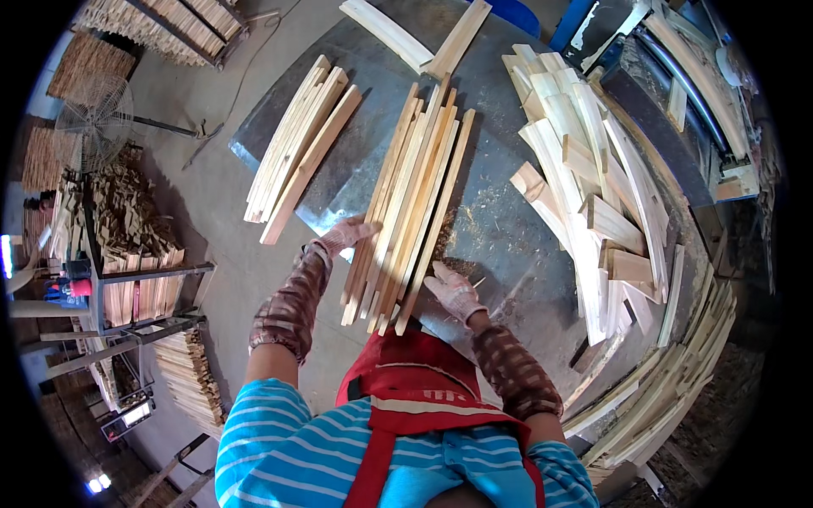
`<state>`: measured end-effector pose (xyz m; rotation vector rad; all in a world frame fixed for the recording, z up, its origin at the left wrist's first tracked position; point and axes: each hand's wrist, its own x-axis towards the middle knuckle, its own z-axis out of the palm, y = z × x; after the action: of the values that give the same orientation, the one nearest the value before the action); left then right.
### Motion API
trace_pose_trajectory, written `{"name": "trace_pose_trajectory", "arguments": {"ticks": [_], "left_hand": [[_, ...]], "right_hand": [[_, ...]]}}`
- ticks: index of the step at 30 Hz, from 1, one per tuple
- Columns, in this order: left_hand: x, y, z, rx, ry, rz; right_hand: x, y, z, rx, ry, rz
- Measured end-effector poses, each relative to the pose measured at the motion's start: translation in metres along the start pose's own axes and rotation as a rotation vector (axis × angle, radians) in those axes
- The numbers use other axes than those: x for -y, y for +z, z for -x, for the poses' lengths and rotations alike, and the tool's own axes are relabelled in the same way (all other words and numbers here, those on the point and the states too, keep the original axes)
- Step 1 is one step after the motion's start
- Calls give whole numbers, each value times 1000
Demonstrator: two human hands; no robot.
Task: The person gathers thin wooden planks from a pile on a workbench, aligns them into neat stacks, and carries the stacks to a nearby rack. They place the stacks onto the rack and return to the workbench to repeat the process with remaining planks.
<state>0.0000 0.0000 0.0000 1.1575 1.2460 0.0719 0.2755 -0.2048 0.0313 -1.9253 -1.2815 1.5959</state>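
On the metal table point(512, 267), middle: bundle of long pale wood strips point(406, 207), laid roughly parallel, running away from the person; near ends uneven, sticking out past the table edge toward the red apron point(406, 372).
Left hand point(345, 235): pale glove, at the left side of the bundle, fingertips at its outer strip. Fingers point right, close together; can't tell whether they grip or only rest there.
Right hand point(455, 292): pale glove, just right of the bundle's near half, low over the table. Fingers extended and somewhat spread, nothing pinched; can't tell if the tips touch the nearest strip.
Sleeves: brown patterned covers point(292, 305) on both forearms, blue striped shirt point(296, 440) above them.
Left stack: smaller group of strips point(301, 148), side by side, slanted, near ends over the table edge, apart from the bundle.
Far side: two boards point(385, 32) meeting at an angle, just beyond the bundle's far ends.
Right heap: loose pile of pale wood pieces point(584, 186), overlapping at mixed angles, well apart from the bundle.
Tabletop debris: sawdust point(483, 199) between bundle and heap.
Lower right: more long strips point(677, 364) beside the table.
Floor, left: caged fan point(95, 114) near racks of stacked wood point(140, 296).
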Motion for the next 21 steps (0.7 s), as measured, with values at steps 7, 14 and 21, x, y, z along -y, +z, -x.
{"name": "trace_pose_trajectory", "arguments": {"ticks": [7,14,21], "left_hand": [[-8,16,-5,-302,6,-81],[-15,26,8,-287,-35,54],[22,6,7,-449,16,-60]], "right_hand": [[-2,12,3,-44,-44,-250],[60,23,23,-11,-57,-8],[40,-33,56,14,-465,-10]]}}
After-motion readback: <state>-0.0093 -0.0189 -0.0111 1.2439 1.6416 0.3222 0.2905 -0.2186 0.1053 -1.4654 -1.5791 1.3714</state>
